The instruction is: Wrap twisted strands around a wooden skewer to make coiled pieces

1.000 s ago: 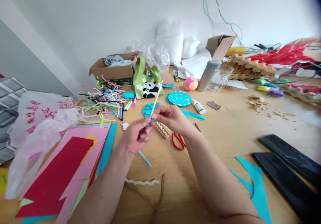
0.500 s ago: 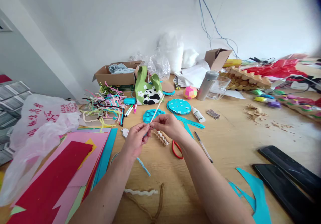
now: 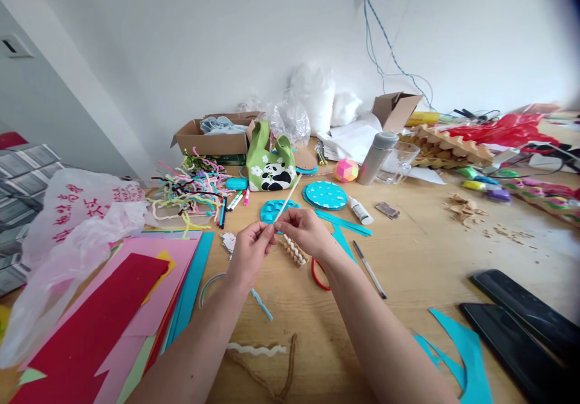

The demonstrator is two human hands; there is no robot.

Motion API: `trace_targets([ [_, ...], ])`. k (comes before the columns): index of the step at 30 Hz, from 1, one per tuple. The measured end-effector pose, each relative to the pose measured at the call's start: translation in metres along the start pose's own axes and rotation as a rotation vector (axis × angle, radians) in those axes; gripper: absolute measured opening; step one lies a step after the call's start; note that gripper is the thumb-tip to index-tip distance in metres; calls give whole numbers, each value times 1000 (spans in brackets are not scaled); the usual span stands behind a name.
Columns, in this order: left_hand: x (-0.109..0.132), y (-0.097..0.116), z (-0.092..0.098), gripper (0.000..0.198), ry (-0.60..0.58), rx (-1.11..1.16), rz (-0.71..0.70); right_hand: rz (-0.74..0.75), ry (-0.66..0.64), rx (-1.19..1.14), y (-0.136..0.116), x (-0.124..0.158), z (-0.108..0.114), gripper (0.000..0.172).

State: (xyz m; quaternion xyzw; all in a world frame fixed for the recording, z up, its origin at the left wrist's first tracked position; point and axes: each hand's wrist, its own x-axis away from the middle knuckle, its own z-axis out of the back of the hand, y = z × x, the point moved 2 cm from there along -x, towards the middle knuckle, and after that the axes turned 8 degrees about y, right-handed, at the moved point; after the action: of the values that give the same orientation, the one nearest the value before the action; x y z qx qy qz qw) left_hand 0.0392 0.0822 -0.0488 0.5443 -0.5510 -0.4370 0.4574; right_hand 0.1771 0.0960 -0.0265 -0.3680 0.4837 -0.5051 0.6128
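Forearms stretched over the cluttered desk point(image 3: 408, 259), the left hand point(image 3: 251, 253) and right hand point(image 3: 304, 230) meet fingertip to fingertip, both pinching the lower end of a thin wooden stick point(image 3: 288, 198), which tilts up towards a green panda bag point(image 3: 269, 171).

Thin wooden stick point(image 3: 286, 200), tilted up-R, lower end pinched.

**Materials on the bench**

Thin pale wooden stick point(image 3: 286, 200): bare, matt. Light wooden table point(image 3: 408, 259): smooth, dull. Pink and red paper sheets point(image 3: 113, 313): flat, matt. White plastic bag point(image 3: 67, 223): thin, crinkled, faintly shiny. Green panda bag point(image 3: 270, 168): soft cloth. Grey metal bottle point(image 3: 376, 157): dull sheen. Black flat slabs point(image 3: 521, 319): glossy.
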Motion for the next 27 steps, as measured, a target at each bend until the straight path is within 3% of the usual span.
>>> trace_targets([
  [4, 2, 7, 1, 25, -51, 64, 97, -50, 1, -64, -2, 1, 2, 20],
  [11, 3, 14, 2, 25, -15, 141, 113, -116, -64, -336, 0, 2, -3, 31],
  [16, 4, 16, 1, 25, -65, 211, 176, -109, -126, -457, 1, 3, -5, 32],
  [23, 2, 13, 2, 30, -68, 275, 279, -58, -149, -275, -8, 6, 0, 28],
  [27, 2, 2, -2, 33, 26, 201, 176, -140, -25, -9, -12, 9, -2, 20],
])
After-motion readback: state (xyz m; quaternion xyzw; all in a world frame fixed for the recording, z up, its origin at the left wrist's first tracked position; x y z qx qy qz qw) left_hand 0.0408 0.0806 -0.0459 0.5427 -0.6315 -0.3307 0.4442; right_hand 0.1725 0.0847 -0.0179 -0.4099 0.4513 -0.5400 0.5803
